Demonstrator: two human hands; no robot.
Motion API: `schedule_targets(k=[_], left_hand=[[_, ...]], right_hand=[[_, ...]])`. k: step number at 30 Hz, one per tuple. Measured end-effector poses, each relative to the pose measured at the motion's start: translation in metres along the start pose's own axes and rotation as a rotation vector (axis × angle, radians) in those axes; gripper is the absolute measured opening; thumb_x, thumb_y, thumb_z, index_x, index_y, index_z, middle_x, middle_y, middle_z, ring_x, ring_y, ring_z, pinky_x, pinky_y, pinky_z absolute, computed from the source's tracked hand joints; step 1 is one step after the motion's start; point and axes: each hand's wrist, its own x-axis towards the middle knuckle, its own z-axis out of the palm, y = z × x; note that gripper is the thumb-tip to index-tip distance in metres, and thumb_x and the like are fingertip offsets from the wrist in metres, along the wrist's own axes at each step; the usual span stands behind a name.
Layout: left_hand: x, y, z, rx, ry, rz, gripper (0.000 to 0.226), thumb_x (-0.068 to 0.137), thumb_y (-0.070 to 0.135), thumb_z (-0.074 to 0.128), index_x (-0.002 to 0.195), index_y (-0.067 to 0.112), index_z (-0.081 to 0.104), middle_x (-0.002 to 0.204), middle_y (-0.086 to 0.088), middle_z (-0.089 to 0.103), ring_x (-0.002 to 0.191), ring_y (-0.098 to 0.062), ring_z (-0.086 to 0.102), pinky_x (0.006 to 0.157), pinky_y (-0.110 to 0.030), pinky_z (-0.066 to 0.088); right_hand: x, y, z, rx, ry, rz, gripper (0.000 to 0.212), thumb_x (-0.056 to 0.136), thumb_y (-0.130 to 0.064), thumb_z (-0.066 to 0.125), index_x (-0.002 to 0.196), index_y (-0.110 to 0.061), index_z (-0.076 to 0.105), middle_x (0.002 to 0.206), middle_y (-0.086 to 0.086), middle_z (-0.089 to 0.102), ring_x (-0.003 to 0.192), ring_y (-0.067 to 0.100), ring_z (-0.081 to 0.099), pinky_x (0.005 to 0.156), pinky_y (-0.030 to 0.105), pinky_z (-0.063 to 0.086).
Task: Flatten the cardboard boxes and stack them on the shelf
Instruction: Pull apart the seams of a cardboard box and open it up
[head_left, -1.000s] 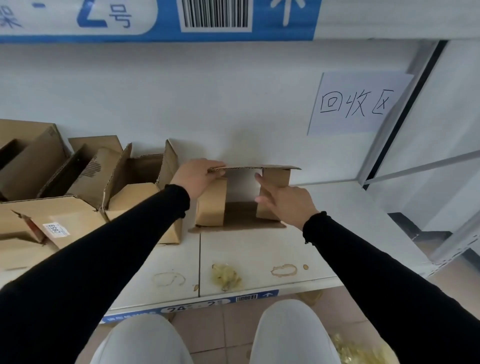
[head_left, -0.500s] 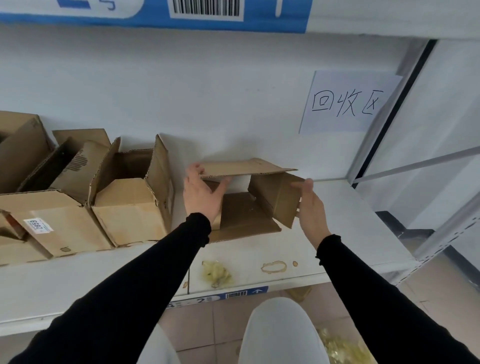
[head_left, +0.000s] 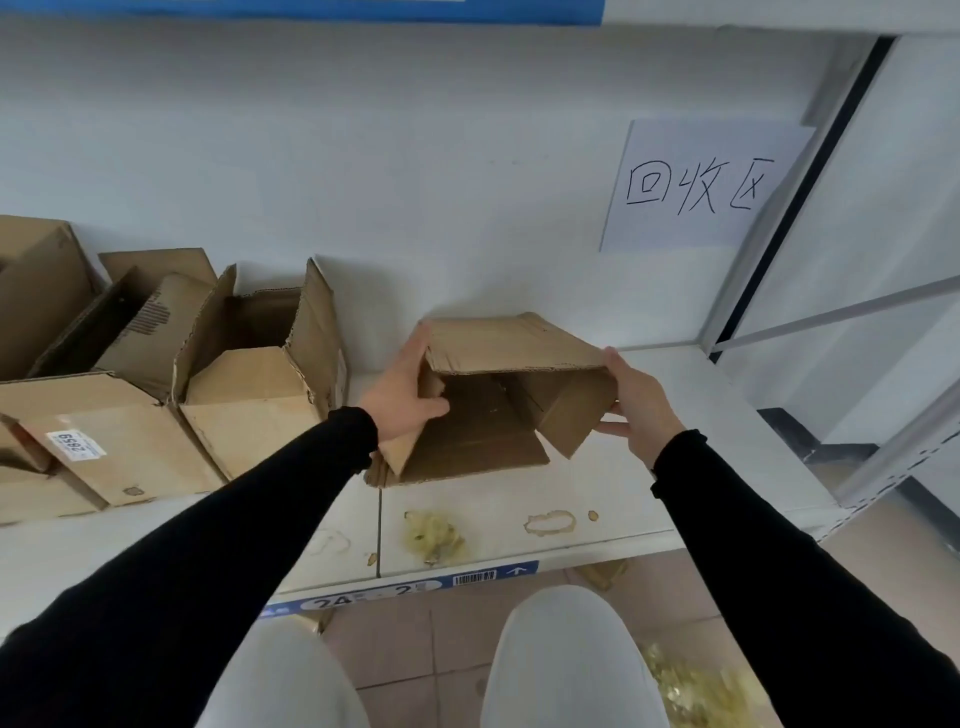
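Both of your hands, left hand (head_left: 410, 387) and right hand (head_left: 631, 402), grip the open box (head_left: 511, 384) on the shelf (head_left: 675, 499), mid-flattening; next, likely press its sides flat.

Soft, even, bright light; faint shadows; slight overall blur; wide-angle bending at edges.

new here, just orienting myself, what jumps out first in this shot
Two hands, the left hand and right hand, grip an open cardboard box from either side at the middle of the white shelf. To its left stands a cluster of other open boxes, and a handwritten paper sign is fixed to the wall at upper right.
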Motion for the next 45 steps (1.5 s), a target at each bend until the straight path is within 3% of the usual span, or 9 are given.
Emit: schedule_targets(k=[7, 11, 14, 17, 20, 23, 32, 38, 45], left_hand=[[-0.009, -0.050, -0.020, 0.257, -0.442, -0.107, 0.072, 0.098, 0.031, 0.046, 0.156, 0.053, 0.010, 0.168, 0.010, 0.006, 0.154, -0.015, 0.014, 0.125, -0.035, 0.006], [-0.016, -0.071, 0.005, 0.422, -0.518, -0.117, 0.067, 0.103, 0.027, 0.043, 0.160, 0.039, 0.010, 0.168, 0.007, -0.005, 0.155, -0.012, -0.004, 0.124, -0.032, -0.002], [-0.017, -0.088, 0.023, 0.416, -0.570, -0.181, 0.073, 0.100, 0.050, 0.048, 0.160, 0.039, 0.008, 0.168, 0.006, -0.009, 0.155, -0.015, -0.010, 0.125, -0.041, -0.004], [-0.008, -0.098, 0.034, 0.342, -0.475, -0.212, 0.082, 0.093, 0.074, 0.038, 0.160, 0.039, 0.008, 0.168, 0.007, -0.006, 0.155, -0.016, -0.009, 0.126, -0.048, -0.003], [0.014, -0.101, 0.047, 0.409, -0.293, -0.157, 0.071, 0.100, 0.066, 0.024, 0.161, 0.036, 0.001, 0.167, 0.004, -0.008, 0.155, -0.019, -0.009, 0.125, -0.044, -0.004], [0.043, -0.109, 0.063, 0.506, -0.250, -0.147, 0.068, 0.101, 0.065, 0.017, 0.159, 0.038, -0.007, 0.166, 0.002, -0.017, 0.153, -0.022, -0.017, 0.124, -0.049, -0.008], [0.063, -0.149, 0.103, 0.700, -0.178, -0.110, 0.068, 0.098, 0.071, 0.010, 0.159, 0.044, -0.005, 0.169, 0.007, -0.009, 0.155, -0.017, -0.012, 0.124, -0.051, -0.007], [0.095, -0.129, 0.082, 0.682, -0.174, -0.083, 0.082, 0.086, 0.080, 0.041, 0.155, 0.037, 0.027, 0.165, -0.004, 0.017, 0.149, -0.030, 0.019, 0.121, -0.050, 0.019], [0.118, -0.154, 0.091, 0.699, -0.128, -0.170, 0.102, 0.072, 0.099, 0.014, 0.158, 0.046, -0.003, 0.169, 0.007, -0.005, 0.156, -0.019, -0.009, 0.122, -0.056, -0.010]], right_hand=[[0.023, 0.070, 0.001, 0.040, 0.110, 0.102, 0.012, 0.101, -0.021, 0.058, 0.097, -0.010, 0.059, 0.113, 0.015, 0.061, 0.097, 0.028, 0.065, 0.073, 0.036, 0.060], [0.030, 0.109, 0.002, -0.091, 0.172, 0.126, 0.024, 0.094, -0.013, 0.069, 0.104, -0.007, 0.047, 0.114, 0.020, 0.058, 0.085, 0.027, 0.064, 0.075, 0.038, 0.061], [0.035, 0.122, -0.001, -0.565, 0.163, 0.011, 0.039, 0.092, -0.019, 0.066, 0.122, -0.011, 0.042, 0.108, 0.014, 0.061, 0.086, 0.027, 0.062, 0.067, 0.040, 0.055], [0.048, 0.123, 0.008, -1.132, 0.216, -0.272, 0.035, 0.096, -0.029, 0.057, 0.128, -0.013, 0.053, 0.120, 0.009, 0.061, 0.115, 0.029, 0.050, 0.080, 0.036, 0.045], [0.061, 0.113, 0.043, -1.150, 0.047, -0.464, 0.045, 0.100, -0.030, 0.049, 0.142, -0.016, 0.050, 0.145, 0.010, 0.050, 0.131, 0.031, 0.042, 0.102, 0.042, 0.041], [0.077, 0.114, 0.079, -1.223, -0.229, -0.464, 0.061, 0.106, -0.048, 0.034, 0.162, -0.027, 0.018, 0.170, 0.000, 0.011, 0.156, 0.026, 0.009, 0.124, 0.048, 0.015], [0.112, 0.167, 0.105, -1.458, -0.298, -0.527, 0.070, 0.101, -0.067, 0.013, 0.162, -0.035, 0.004, 0.170, -0.006, -0.004, 0.157, 0.018, -0.010, 0.125, 0.052, -0.006], [0.132, 0.141, 0.104, -1.499, -0.399, -0.549, 0.087, 0.091, -0.082, 0.027, 0.161, -0.033, 0.014, 0.171, -0.006, 0.000, 0.157, 0.021, -0.005, 0.122, 0.062, -0.002], [0.144, 0.153, 0.097, -1.453, -0.339, -0.519, 0.105, 0.075, -0.099, 0.019, 0.160, -0.043, -0.004, 0.170, -0.011, -0.010, 0.155, 0.016, -0.018, 0.122, 0.057, -0.012]])
